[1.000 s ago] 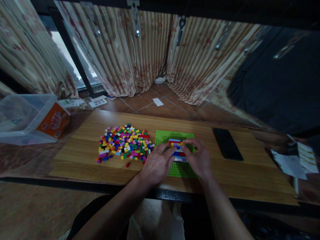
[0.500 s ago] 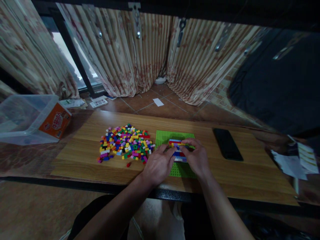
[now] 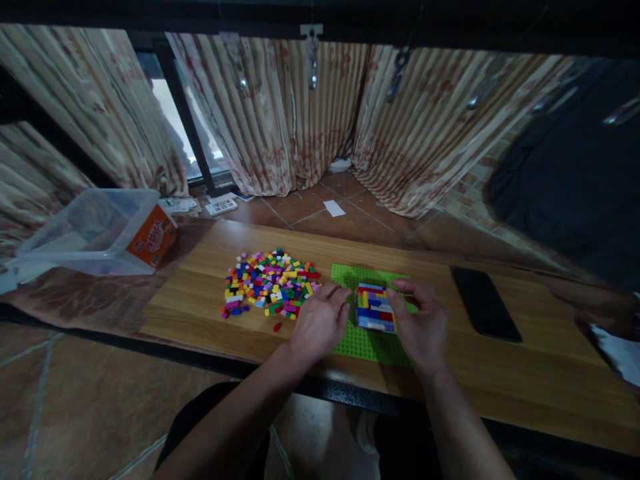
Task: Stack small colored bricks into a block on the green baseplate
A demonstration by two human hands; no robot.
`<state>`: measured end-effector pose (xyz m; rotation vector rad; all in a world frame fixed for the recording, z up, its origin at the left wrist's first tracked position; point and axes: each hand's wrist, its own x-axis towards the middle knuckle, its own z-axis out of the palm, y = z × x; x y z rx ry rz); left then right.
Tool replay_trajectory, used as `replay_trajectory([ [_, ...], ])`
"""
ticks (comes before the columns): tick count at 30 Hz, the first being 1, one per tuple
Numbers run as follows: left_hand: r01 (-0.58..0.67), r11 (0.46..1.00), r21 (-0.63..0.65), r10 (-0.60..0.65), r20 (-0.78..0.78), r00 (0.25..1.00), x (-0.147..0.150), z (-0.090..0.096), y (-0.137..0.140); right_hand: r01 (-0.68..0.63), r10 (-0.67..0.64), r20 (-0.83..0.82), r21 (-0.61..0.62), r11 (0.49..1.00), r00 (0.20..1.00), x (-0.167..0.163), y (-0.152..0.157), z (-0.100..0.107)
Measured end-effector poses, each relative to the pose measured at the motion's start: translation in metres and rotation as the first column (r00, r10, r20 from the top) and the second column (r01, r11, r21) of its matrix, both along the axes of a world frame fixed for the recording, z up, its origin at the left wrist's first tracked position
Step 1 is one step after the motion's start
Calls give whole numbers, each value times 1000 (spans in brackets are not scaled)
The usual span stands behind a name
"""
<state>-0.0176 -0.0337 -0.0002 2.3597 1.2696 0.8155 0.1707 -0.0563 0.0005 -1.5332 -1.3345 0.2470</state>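
Observation:
A block of stacked toy bricks point(image 3: 374, 308) in blue, red, yellow and white stands on a green studded baseplate point(image 3: 357, 347). Just left of the block is my left hand point(image 3: 320, 321), its fingers loosely bent, apart from it and with nothing visible in them. At the block's right side, my right hand point(image 3: 424, 323) has its thumb by the edge and its fingers spread away. Whether that thumb touches the bricks, I cannot tell. Part of the block's right edge is hidden behind it.
Left of the baseplate lies a heap of loose coloured bricks point(image 3: 270, 283), with one red brick point(image 3: 277, 327) nearer the front edge. A black phone point(image 3: 485, 303) rests on the right of the wooden table point(image 3: 200, 327). A clear plastic bin point(image 3: 100, 260) stands far left.
Both hands have drawn apart from the top of the brick block, leaving its top in sight. The view has swung left, so everything sits further right.

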Motion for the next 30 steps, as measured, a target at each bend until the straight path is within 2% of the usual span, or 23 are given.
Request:
replay_trajectory([
  [2, -65, 998, 10, 65, -1, 998, -11, 2, 8, -39, 39, 22, 36, 999, 999, -13, -4, 7],
  [5, -107, 994, 14, 108, -44, 993, -26, 5, 15, -155, 153, 59, 24, 988, 986, -38, -10, 13],
  [8, -76, 997, 4, 76, -106, 991, -37, 6, 16, -319, 321, 93, -40, 947, 942, -62, -14, 11],
  [10, -48, 999, -2, 48, -136, 990, -41, 6, 15, -384, 395, 111, -109, 917, 912, -75, -14, 5],
  [14, -64, 998, 0, 63, -176, 982, -45, 5, 13, -360, 389, 147, -190, 913, 909, -91, -10, -8],
  [26, -130, 991, 8, 129, -218, 967, -70, 6, 17, -207, 260, 237, -226, 952, 936, -107, 8, -21],
  [30, -145, 989, 2, 143, -189, 971, -77, 8, 20, -225, 277, 221, -233, 946, 935, -109, 8, -21],
])
